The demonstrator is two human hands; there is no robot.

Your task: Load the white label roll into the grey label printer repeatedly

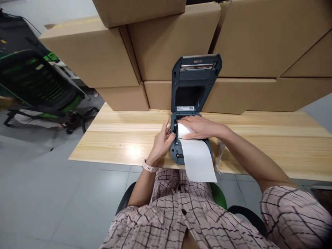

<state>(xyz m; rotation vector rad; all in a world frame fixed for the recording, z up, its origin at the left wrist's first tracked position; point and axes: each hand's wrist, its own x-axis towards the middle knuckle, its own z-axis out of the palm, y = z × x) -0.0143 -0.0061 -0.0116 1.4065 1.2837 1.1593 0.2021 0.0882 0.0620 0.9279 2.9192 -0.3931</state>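
A dark grey label printer (178, 157) stands on the wooden table with its lid (194, 81) raised. Inside its base lies a white paper roll (183, 130), and a loose strip of paper (199, 160) hangs from it over the table's front edge. My right hand (199, 127) is wrapped over the roll, thumb near the paper and fingers at the far side. My left hand (163, 141) is at the printer's left side, fingers apart, with the thumb touching the base's edge.
Stacked cardboard boxes (171, 45) line the back of the wooden table (116, 138). A crumpled white strip (220, 152) lies right of the printer. A green and black chair (38, 79) stands at the far left, with part of a person's leg (38, 120) beneath.
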